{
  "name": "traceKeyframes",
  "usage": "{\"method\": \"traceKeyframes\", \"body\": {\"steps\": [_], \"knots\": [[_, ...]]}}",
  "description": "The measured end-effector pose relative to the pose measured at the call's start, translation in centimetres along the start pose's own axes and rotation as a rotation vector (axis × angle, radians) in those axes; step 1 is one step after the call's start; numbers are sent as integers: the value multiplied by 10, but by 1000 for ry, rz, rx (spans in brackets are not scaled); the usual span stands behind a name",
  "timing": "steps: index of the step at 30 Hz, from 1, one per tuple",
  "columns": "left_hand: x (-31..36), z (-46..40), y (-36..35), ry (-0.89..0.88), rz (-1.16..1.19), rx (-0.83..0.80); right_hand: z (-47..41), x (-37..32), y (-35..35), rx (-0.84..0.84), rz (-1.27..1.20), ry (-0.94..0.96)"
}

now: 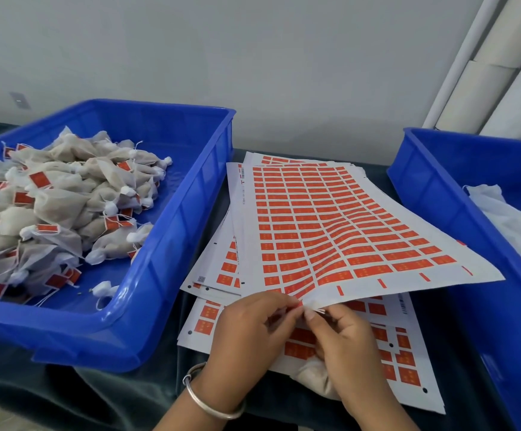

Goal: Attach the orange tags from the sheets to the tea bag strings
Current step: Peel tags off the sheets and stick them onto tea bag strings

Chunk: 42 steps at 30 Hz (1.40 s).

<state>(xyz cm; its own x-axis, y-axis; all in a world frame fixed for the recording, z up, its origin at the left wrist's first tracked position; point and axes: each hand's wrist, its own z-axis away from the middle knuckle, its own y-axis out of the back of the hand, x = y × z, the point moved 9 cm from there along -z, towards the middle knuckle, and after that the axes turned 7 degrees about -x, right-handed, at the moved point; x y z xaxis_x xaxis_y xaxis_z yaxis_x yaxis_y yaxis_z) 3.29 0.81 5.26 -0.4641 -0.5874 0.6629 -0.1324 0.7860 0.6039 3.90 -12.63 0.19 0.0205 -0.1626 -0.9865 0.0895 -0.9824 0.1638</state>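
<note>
Orange tags (324, 225) on sheets, dark-covered worktop (66, 393) (pale wall behind), between two blue bins (166, 231); left hand (253, 331) and right hand (346, 346) pinch the top sheet's near edge.

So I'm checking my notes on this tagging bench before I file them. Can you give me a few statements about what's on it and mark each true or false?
1. The left blue bin holds tea bags that already carry orange tags. True.
2. Both hands work at the near edge of the top tag sheet. True: the left hand and right hand meet there, fingertips pinching.
3. The top sheet lies flat on the stack. False: its near edge is lifted off the sheets below.
4. The bangle is on the right wrist. False: it is on the left.
5. The right blue bin holds tagged bags. False: only white material shows, without tags.
</note>
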Motion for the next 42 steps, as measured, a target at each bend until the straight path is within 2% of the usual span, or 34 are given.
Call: {"method": "traceKeyframes", "body": {"steps": [3,15,26,42], "knots": [[2,0,0,-19,-9,-3,2,2,1,13,-99,-8],[10,2,-3,-84,-148,-11,1,-4,4,36,44,43],[-16,1,-1,119,54,0,1,2,4,39,33,30],[-8,1,-3,64,94,-69,3,-1,4,38,51,66]]}}
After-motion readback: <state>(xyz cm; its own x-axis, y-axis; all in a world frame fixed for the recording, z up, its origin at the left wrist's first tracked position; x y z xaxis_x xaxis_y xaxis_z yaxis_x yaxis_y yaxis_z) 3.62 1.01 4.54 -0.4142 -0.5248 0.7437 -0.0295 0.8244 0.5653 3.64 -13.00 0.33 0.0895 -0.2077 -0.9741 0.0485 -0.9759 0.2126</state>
